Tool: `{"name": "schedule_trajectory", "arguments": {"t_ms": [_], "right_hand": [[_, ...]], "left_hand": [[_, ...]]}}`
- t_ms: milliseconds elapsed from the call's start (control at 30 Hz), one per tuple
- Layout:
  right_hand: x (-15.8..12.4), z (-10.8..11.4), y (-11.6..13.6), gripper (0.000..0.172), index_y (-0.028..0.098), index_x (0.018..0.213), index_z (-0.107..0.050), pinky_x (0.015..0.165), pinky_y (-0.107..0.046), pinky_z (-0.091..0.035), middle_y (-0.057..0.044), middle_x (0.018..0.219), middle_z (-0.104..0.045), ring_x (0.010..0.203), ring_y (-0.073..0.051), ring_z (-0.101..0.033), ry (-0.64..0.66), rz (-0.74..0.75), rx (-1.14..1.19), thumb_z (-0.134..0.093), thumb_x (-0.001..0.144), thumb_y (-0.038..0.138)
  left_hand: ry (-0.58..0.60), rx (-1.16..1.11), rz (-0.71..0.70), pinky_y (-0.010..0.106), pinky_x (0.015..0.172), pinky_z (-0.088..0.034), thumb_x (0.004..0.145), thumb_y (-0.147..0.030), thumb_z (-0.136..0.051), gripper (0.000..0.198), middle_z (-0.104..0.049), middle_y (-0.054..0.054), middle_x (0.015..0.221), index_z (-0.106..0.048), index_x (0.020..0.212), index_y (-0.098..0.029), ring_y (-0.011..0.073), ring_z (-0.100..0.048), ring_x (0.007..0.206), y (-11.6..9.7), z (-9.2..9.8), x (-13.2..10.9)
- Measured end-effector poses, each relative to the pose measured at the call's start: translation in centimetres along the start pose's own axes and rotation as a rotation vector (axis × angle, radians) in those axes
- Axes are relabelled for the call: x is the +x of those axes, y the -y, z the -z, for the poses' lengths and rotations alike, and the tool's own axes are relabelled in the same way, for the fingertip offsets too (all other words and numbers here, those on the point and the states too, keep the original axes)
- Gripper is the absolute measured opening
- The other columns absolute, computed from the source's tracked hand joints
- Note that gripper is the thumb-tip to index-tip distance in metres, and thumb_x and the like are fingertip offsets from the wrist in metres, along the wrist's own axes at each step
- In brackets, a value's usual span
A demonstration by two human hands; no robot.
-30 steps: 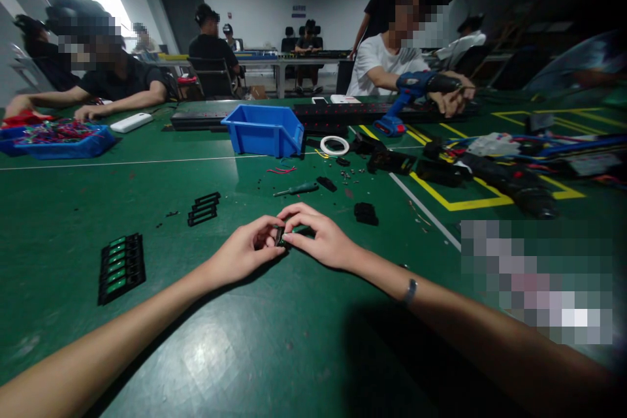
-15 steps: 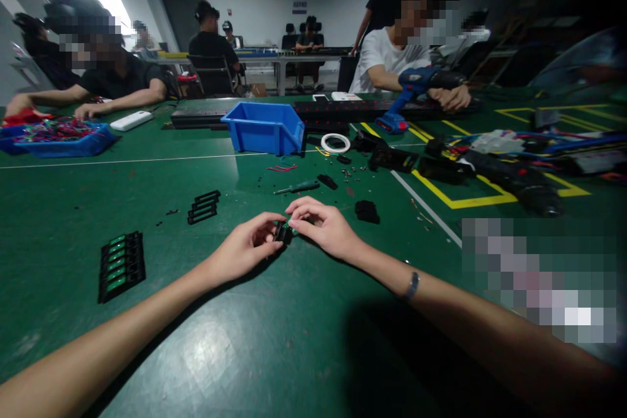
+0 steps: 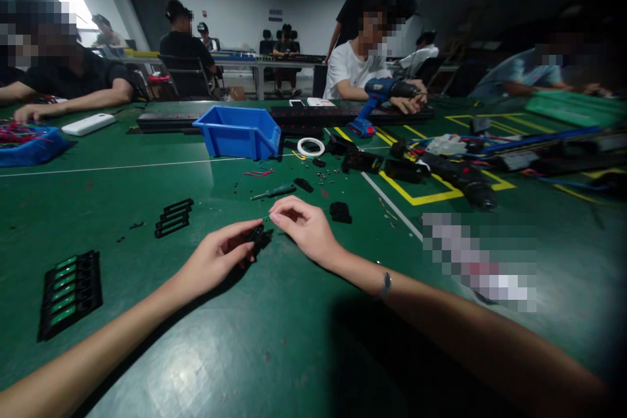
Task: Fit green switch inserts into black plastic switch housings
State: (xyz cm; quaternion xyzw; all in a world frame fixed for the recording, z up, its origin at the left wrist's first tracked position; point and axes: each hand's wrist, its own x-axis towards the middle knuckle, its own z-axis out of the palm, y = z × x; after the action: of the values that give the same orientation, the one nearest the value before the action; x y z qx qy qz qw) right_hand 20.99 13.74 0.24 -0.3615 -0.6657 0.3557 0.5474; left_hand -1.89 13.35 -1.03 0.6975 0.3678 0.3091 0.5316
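My left hand (image 3: 215, 255) grips a small black part (image 3: 257, 235) between thumb and fingers, low over the green table (image 3: 196, 353). Just right of it, my right hand (image 3: 306, 225) pinches a tiny green piece (image 3: 267, 218) at its fingertips. A black tray with green pieces (image 3: 71, 290) lies at the left. Nearer my left hand are several thin black frames (image 3: 174, 217). Beyond my hands lies a screwdriver (image 3: 279, 191), and a black part (image 3: 339, 211) rests right of my right hand.
Farther back stand a blue bin (image 3: 238, 134), a white ring (image 3: 310, 147) and a blue drill (image 3: 372, 101). Another drill (image 3: 465, 179) and wires lie at the right. A blue tray of wires (image 3: 32, 147) is at the left. People sit across the table.
The view has turned right, so the table items appear farther left. My hands have parted slightly, and the green piece shows in the gap beside the black part.
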Motion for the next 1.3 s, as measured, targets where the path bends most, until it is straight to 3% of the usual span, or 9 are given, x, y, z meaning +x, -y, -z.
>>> {"name": "schedule_trajectory", "arguments": {"t_ms": [67, 200, 333, 633, 900, 1300], "right_hand": [[-0.4, -0.4, 0.3, 0.016, 0.019, 0.086, -0.068, 0.071, -0.029, -0.053, -0.002, 0.083, -0.066, 0.076, -0.016, -0.063, -0.031, -0.107, 0.075, -0.072, 0.089, 0.034], [-1.4, -1.3, 0.2, 0.02, 0.018, 0.09, -0.065, 0.049, -0.022, -0.044, 0.001, 0.07, -0.063, 0.056, -0.011, -0.058, 0.108, -0.324, 0.211, -0.072, 0.088, 0.037], [-1.4, -1.5, 0.0, 0.022, 0.016, 0.088, -0.064, 0.05, -0.022, -0.047, -0.002, 0.073, -0.069, 0.056, -0.012, -0.062, 0.192, -0.375, 0.226, -0.073, 0.087, 0.037], [-1.1, -1.3, -0.1, 0.025, 0.015, 0.088, -0.066, 0.048, -0.021, -0.045, -0.005, 0.076, -0.073, 0.055, -0.011, -0.062, 0.245, -0.401, 0.228, -0.073, 0.086, 0.039], [-1.0, -1.4, -0.2, 0.026, 0.016, 0.089, -0.066, 0.05, -0.022, -0.045, 0.002, 0.066, -0.062, 0.054, -0.011, -0.058, 0.235, -0.41, 0.168, -0.074, 0.085, 0.04], [-0.8, -1.5, 0.2, 0.026, 0.015, 0.086, -0.066, 0.05, -0.023, -0.042, 0.002, 0.066, -0.059, 0.054, -0.01, -0.053, 0.221, -0.409, 0.119, -0.072, 0.085, 0.041]], "left_hand": [[0.001, -0.022, 0.014, 0.027, 0.066, -0.053, 0.097, -0.032, -0.06, 0.052, -0.071, 0.005, 0.085, -0.051, 0.147, -0.017, 0.0153, -0.062, 0.073, 0.0, 0.1, 0.0], [-0.007, -0.065, -0.008, 0.027, 0.068, -0.054, 0.096, -0.029, -0.061, 0.05, -0.07, 0.008, 0.096, -0.055, 0.144, -0.017, 0.0164, -0.065, 0.079, -0.2, 0.2, 0.0], [0.006, -0.016, -0.062, 0.027, 0.07, -0.053, 0.097, -0.028, -0.058, 0.044, -0.065, 0.008, 0.105, -0.059, 0.141, -0.021, 0.0159, -0.064, 0.083, -0.3, 0.2, -0.1], [0.024, -0.007, -0.073, 0.025, 0.068, -0.051, 0.099, -0.03, -0.057, 0.041, -0.065, 0.008, 0.101, -0.062, 0.138, -0.018, 0.0129, -0.062, 0.077, -0.1, 0.3, -0.2], [-0.001, -0.015, -0.072, 0.025, 0.07, -0.052, 0.097, -0.029, -0.06, 0.04, -0.069, 0.008, 0.098, -0.064, 0.134, -0.015, 0.0131, -0.062, 0.076, -0.2, 0.0, -0.3], [0.001, -0.05, -0.043, 0.026, 0.07, -0.052, 0.096, -0.029, -0.061, 0.041, -0.07, 0.008, 0.092, -0.061, 0.133, -0.01, 0.0138, -0.062, 0.075, -0.6, -0.2, -0.3]]}}
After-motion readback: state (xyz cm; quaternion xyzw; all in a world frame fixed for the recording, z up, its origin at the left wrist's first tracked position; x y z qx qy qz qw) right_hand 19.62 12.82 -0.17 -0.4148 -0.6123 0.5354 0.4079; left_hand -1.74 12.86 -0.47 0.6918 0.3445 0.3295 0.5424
